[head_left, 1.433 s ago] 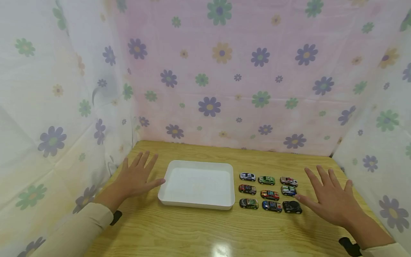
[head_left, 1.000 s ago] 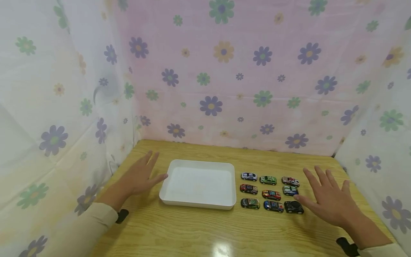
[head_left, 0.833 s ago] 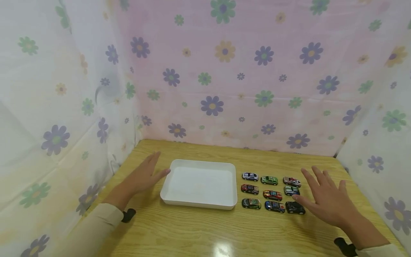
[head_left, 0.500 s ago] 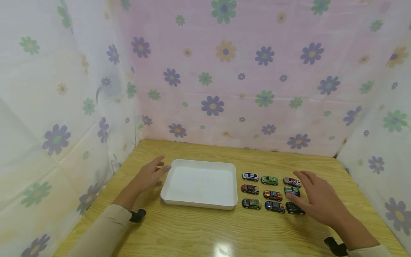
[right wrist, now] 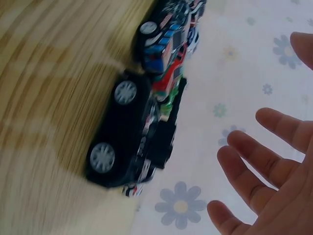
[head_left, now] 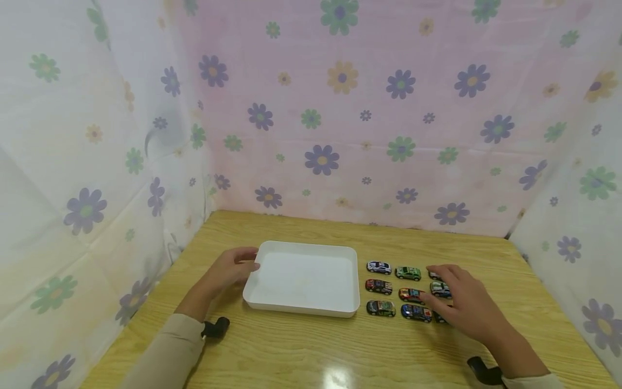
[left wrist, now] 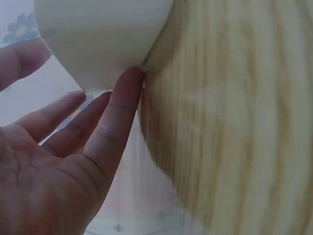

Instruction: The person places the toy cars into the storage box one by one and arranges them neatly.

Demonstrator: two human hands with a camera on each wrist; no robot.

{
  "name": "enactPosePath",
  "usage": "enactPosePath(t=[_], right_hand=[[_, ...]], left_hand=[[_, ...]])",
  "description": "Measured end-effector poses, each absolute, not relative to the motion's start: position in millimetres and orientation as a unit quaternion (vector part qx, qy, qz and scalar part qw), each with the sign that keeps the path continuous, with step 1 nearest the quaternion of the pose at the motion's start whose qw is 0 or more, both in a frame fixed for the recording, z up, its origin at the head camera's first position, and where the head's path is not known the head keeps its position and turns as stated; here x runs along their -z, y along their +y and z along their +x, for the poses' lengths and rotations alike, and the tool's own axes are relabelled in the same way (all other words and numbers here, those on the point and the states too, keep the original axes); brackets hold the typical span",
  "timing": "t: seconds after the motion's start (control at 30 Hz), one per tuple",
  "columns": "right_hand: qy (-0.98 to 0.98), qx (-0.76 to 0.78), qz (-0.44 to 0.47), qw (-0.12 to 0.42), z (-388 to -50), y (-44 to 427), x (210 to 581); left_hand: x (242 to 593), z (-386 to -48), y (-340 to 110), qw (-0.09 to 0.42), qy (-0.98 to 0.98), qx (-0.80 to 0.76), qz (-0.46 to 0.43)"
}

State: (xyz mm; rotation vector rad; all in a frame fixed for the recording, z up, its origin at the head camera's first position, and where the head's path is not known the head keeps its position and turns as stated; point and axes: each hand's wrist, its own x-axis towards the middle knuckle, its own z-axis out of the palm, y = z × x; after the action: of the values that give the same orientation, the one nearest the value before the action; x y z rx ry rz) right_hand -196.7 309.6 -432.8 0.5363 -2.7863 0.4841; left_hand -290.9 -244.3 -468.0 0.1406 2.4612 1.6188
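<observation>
A shallow white tray (head_left: 301,278) lies on the wooden table. My left hand (head_left: 225,275) is at its left end, thumb by the rim. In the left wrist view, the fingertips (left wrist: 131,81) touch the tray wall (left wrist: 105,44) low down, with fingers fairly straight. My right hand (head_left: 468,305) hovers over the right side of the toy cars, fingers loosely bent and holding nothing. Beneath it, the black toy car (right wrist: 120,129) is partly hidden in the head view. Nearby are a white-blue car (head_left: 440,290), a red-orange car (head_left: 410,295) and a blue car (head_left: 416,313).
More toy cars stand in rows right of the tray: a white one (head_left: 379,267), a green one (head_left: 407,273), a dark red one (head_left: 378,286) and a dark green one (head_left: 381,308). Flower-printed cloth (head_left: 359,135) encloses the table (head_left: 311,346) at back and sides.
Both hands have come down and inward. The left has reached the tray's left end, its fingers less spread. The right has moved left over the cars. Tray and cars have not moved.
</observation>
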Motion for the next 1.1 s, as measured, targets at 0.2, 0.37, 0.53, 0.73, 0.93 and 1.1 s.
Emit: enactPosePath(t=[0.2,0.37,0.53,0.73,0.93,1.1], right_hand=[[-0.948,-0.223,0.194,0.12,-197,301,438],[-0.94,-0.254,0.197,0.117,-199,296,443],[-0.932,-0.278,0.205,0.112,-203,288,449],[-0.924,-0.297,0.23,0.072,-209,274,453],[-0.92,-0.294,0.254,0.052,-217,265,461],[-0.921,-0.293,0.255,0.031,-216,258,465]], left_hand=[[475,-293,-246,0.112,0.812,-0.569,0.067],[481,-297,-249,0.109,0.803,-0.581,0.076],[483,-298,-254,0.107,0.794,-0.591,0.09],[488,-299,-259,0.108,0.781,-0.607,0.103],[491,-300,-261,0.117,0.762,-0.628,0.103],[491,-298,-261,0.119,0.761,-0.629,0.102]])
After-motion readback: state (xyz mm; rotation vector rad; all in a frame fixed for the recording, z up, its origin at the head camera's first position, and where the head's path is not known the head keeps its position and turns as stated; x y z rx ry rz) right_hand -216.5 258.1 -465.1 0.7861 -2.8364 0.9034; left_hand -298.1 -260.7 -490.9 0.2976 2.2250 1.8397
